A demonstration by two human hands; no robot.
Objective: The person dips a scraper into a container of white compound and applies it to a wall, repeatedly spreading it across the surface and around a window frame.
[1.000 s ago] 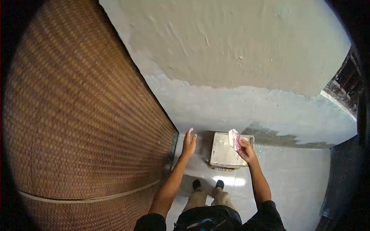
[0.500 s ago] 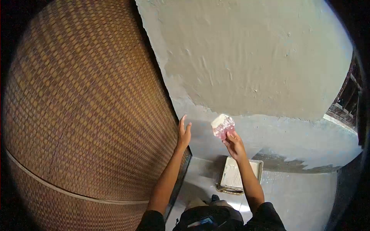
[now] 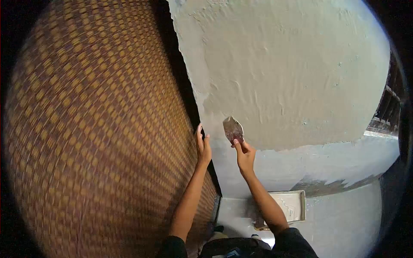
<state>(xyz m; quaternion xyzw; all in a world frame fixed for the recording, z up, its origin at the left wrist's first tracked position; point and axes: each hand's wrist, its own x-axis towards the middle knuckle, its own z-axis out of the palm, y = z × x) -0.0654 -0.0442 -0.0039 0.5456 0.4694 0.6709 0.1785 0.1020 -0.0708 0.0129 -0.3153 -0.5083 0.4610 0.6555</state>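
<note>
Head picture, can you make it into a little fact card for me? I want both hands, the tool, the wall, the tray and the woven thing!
Right hand: grips the scraper
Left hand: open, near the wall's left edge; touching unclear
Scraper: smeared, tip upward in the picture; wall contact unclear
Wall: beige coat above, paler strip below
Tray: low by the wall, pale paste inside, partly behind the right forearm
Mat: brown and yellow weave, picture's left

Brown-yellow checked matting (image 3: 107, 129); beige-grey wall (image 3: 297, 81)
</note>
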